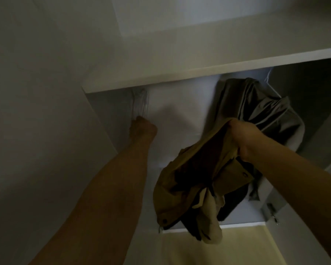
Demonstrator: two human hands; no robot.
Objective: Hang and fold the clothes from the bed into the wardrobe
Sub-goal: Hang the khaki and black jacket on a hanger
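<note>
Two bare forearms fill the near view, reaching up into the wardrobe (180, 111). Its white interior is the biggest thing here, with a shelf (218, 67) running across at twelve o'clock.

At about two o'clock a grey garment (260, 111) already hangs inside, bunched under the shelf. What it hangs from is hidden.

At five o'clock, hanging low from the right hand (243, 138), is a tan garment (195, 180), with darker cloth showing among its folds. The fingers are curled tight round a gathered handful of its top edge. It looks soft and light, limp rather than stiff, so it should slump wherever it is not held. A button shows on it at either side. I would judge a waistband or collar the better place to take hold, since the loose bundle hides its shape; whether it is trousers or a jacket I cannot say.

At ten o'clock the left hand (141, 129) is up in the wardrobe's corner, fingers closed like a fist just under some pale, blurred hangers (139, 102). It seems to grip something there, but in the dim light I cannot tell what.

Low at six o'clock a yellowish surface (218, 251) shows, cut off by the frame.
</note>
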